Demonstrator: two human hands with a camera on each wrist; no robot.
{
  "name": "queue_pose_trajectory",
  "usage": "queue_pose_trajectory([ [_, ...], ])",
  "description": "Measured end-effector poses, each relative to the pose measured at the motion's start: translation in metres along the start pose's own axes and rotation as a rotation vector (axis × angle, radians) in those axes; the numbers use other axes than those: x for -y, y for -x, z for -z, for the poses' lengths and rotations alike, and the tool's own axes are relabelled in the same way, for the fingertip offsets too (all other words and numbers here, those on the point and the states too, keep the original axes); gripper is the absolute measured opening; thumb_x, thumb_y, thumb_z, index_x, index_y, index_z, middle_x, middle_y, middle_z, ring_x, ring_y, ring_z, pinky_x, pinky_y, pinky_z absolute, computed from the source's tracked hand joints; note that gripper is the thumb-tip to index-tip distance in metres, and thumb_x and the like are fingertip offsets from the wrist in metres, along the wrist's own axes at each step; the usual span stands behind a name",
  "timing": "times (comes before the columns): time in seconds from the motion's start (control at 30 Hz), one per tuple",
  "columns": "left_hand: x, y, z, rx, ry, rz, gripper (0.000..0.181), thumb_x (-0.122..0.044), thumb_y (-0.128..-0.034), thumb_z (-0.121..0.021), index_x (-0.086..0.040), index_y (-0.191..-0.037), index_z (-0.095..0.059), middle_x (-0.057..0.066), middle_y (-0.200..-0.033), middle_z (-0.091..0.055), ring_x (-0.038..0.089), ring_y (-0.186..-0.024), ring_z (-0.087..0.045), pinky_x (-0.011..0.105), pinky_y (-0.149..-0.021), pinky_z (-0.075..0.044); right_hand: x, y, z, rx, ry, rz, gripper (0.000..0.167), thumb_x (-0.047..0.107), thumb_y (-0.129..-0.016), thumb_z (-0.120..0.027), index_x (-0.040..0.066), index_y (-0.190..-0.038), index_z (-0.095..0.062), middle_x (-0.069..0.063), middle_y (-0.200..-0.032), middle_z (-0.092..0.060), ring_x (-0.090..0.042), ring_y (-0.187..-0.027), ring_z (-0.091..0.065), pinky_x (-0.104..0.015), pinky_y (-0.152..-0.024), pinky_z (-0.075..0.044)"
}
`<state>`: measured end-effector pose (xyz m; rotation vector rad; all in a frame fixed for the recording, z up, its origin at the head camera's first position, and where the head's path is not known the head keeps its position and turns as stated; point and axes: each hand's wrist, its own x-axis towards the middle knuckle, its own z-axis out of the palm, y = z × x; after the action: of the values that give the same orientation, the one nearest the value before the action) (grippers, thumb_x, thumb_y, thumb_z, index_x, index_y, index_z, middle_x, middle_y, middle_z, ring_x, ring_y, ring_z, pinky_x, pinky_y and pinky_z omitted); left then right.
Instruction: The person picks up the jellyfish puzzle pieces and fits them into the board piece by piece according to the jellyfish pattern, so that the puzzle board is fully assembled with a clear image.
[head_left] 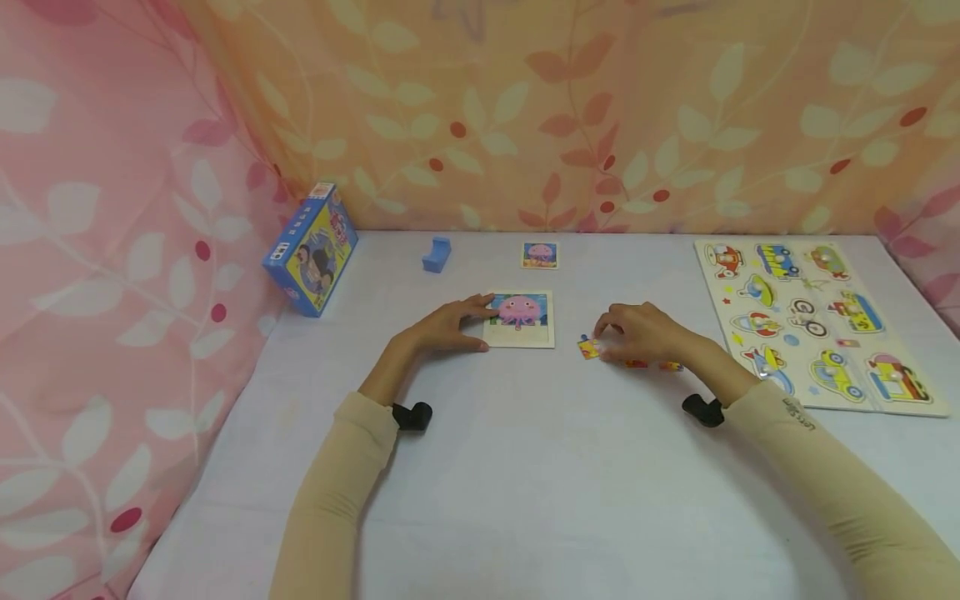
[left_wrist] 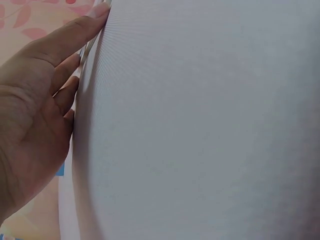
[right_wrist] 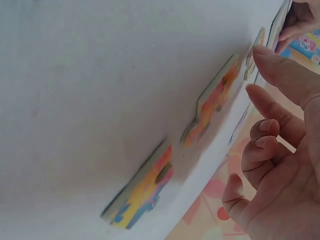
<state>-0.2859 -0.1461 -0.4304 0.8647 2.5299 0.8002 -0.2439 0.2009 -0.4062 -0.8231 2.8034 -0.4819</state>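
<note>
A square jigsaw board [head_left: 531,335] bears a pink jellyfish picture in its upper part; the strip along its bottom is bare and pale. At the board's left edge rests my left hand [head_left: 450,325], fingers fairly straight and thumb by the lower left corner. In the left wrist view that hand [left_wrist: 35,95] hides most of the board. To the right of the board, my right hand [head_left: 637,332] pinches a small yellow-orange puzzle piece [head_left: 588,347] between thumb and index finger, close to the tabletop. Two more puzzle pieces [right_wrist: 212,102] lie beneath and beside this hand.
A small jellyfish picture card [head_left: 540,255] lies behind the board. A blue block-like stand [head_left: 437,255] and a blue-yellow box [head_left: 315,252] are at the back left. On the right lies a large vehicle peg puzzle [head_left: 813,325]. Patterned curtains [head_left: 525,125] surround the white table.
</note>
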Motion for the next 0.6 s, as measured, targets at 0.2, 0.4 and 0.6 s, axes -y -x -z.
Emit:
queue_pose_trajectory([
  [0.2,0.004,-0.001,-0.002,-0.034,0.029,-0.011,0.062,-0.033,-0.075,-0.075,-0.02,-0.131,-0.052,-0.01,-0.152,-0.024,0.015,-0.143,-0.011,0.041,-0.117,-0.01,0.001,-0.003,-0.004,-0.029,0.028,0.06,0.022,0.025,-0.076,-0.072,0.015,-0.095,-0.068,0.003,-0.084,-0.058,-0.011,-0.069,-0.046,-0.029,-0.066,-0.032],
  [0.4,0.007,0.0,-0.002,-0.084,0.062,-0.018,0.062,-0.032,-0.0709,-0.079,-0.018,-0.127,-0.056,-0.009,-0.15,-0.03,0.014,-0.142,-0.017,0.039,-0.116,-0.013,0.013,-0.011,-0.003,-0.05,0.097,0.096,0.018,0.025,-0.074,-0.071,0.015,-0.089,-0.068,0.002,-0.086,-0.061,-0.011,-0.071,-0.047,-0.029,-0.067,-0.031],
  [0.6,0.01,-0.001,-0.005,-0.114,0.09,-0.04,0.059,-0.03,-0.0688,-0.08,-0.014,-0.122,-0.059,-0.005,-0.148,-0.034,0.014,-0.141,-0.021,0.036,-0.116,-0.016,0.047,-0.039,-0.009,-0.087,0.11,0.12,0.022,0.028,-0.074,-0.068,0.014,-0.09,-0.069,0.0,-0.087,-0.063,-0.012,-0.071,-0.049,-0.028,-0.063,-0.031],
])
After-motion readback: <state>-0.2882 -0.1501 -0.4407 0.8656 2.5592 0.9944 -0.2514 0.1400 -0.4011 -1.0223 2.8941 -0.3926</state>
